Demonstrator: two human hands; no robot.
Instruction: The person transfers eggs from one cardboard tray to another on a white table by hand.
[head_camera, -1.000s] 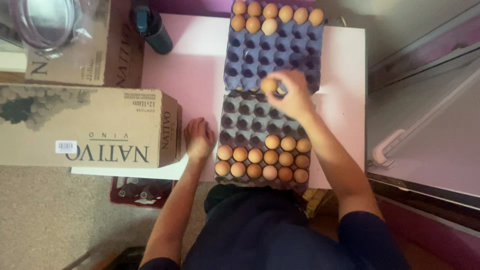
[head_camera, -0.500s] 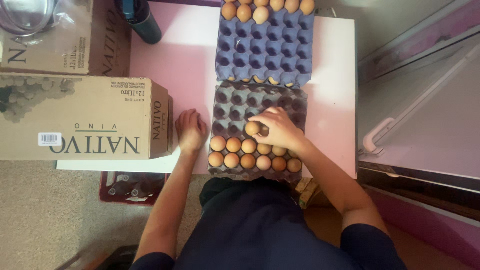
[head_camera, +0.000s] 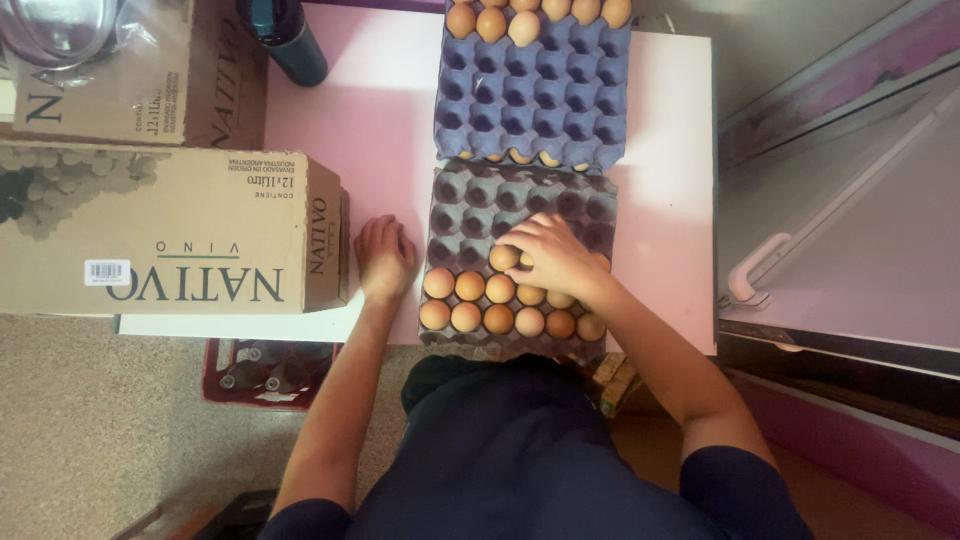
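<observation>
Two egg trays lie end to end on a pink table (head_camera: 375, 130). The near grey tray (head_camera: 470, 205) holds two rows of brown eggs (head_camera: 468, 302) along its front. My right hand (head_camera: 548, 255) is over this tray, fingers closed on a brown egg (head_camera: 503, 257) set in the third row from the front. My left hand (head_camera: 383, 255) rests flat on the table just left of the grey tray, holding nothing. The far blue tray (head_camera: 535, 95) has a row of eggs (head_camera: 492, 22) at its back edge.
A large cardboard box (head_camera: 170, 230) lies on the table's left part, a second box (head_camera: 120, 70) behind it. A dark bottle (head_camera: 285, 35) stands at the back. A white appliance with a handle (head_camera: 770, 265) is on the right. A crate of bottles (head_camera: 262, 368) sits under the table.
My right hand came back from the far blue tray with an egg and lowered it into the grey tray's third row. My left hand stayed on the table.
</observation>
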